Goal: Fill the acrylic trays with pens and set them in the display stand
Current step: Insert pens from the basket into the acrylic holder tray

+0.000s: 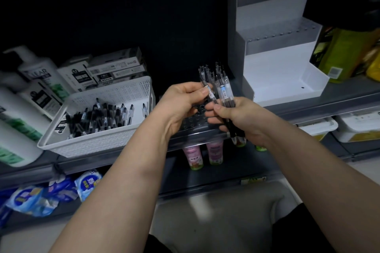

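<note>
Pens point(223, 88) are held as an upright bundle in the curled right hand point(240, 117), one being pinched by the left hand point(181, 102), with the holed acrylic tray point(195, 121) lying just below, between both hands.

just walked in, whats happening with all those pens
A person is stocking pens at a shelf. The right hand grips a bunch of pens, and the left hand pinches a single pen at the bunch, above a holed acrylic tray on the shelf edge. Loose pens lie in the white basket at left. The white display stand at right holds no tray yet.
</note>
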